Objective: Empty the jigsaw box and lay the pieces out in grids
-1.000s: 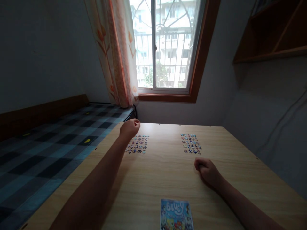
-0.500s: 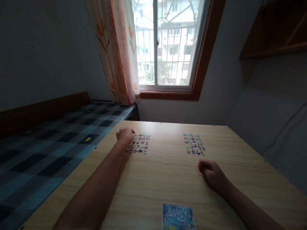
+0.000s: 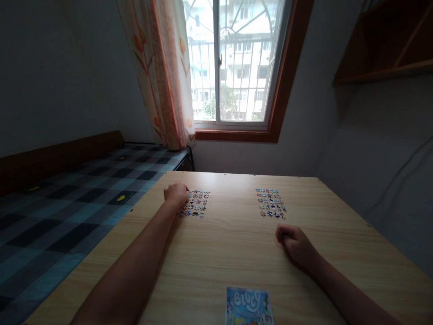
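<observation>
My left hand [image 3: 176,195] is over the left edge of a patch of small jigsaw puzzle pieces [image 3: 198,203], hiding some of them. Its fingers are curled, and what they hold, if anything, is hidden. To the right, a second patch of loose puzzle pieces [image 3: 271,203] lies spread in rough rows. Just below that patch, my right hand [image 3: 292,241] rests on the table as a closed fist, apart from the pieces, with nothing showing in it. Near the bottom, a blue puzzle box or picture card [image 3: 249,307] marked "Bluey" is partly cut off by the frame.
Everything stands on a light wooden table [image 3: 223,253]. A bed with a checked cover [image 3: 84,207] adjoins it on the left. Behind are a curtain [image 3: 162,81] and a barred window [image 3: 237,67]. A wooden shelf [image 3: 382,49] hangs at upper right.
The whole view has shifted slightly, so everything sits a little further left. My left hand has moved very slightly over the pieces; my right hand stays closed in its place.
</observation>
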Demonstrator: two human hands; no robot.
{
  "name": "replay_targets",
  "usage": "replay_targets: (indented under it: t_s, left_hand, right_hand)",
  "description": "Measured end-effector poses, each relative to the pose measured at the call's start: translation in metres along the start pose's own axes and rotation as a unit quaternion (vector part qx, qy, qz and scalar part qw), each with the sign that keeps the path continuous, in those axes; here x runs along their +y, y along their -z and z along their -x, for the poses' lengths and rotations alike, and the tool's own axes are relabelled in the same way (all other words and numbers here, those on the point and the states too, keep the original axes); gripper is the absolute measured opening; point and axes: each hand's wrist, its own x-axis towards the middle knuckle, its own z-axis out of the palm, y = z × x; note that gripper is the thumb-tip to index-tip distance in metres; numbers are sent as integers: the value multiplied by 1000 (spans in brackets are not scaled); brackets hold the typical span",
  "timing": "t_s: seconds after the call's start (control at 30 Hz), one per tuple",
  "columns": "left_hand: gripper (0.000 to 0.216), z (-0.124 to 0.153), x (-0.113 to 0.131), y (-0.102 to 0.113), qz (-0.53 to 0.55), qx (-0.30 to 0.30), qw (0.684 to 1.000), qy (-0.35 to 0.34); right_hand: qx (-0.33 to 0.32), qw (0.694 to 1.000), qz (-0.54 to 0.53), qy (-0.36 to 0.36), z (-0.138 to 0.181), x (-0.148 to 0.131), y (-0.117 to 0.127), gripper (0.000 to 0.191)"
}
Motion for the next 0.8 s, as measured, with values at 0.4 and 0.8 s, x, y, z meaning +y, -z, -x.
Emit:
replay_targets:
  t_s: [0.4, 0.8]
  left_hand:
    - [25, 3, 4, -3, -8, -9, 1000, -10]
    - [23, 1, 3, -4, 8, -18, 1000, -14]
  right_hand:
    - [-2, 1000, 11, 6, -1, -4, 1, 13]
    - [-3, 1000, 0, 0, 0, -4, 0, 15]
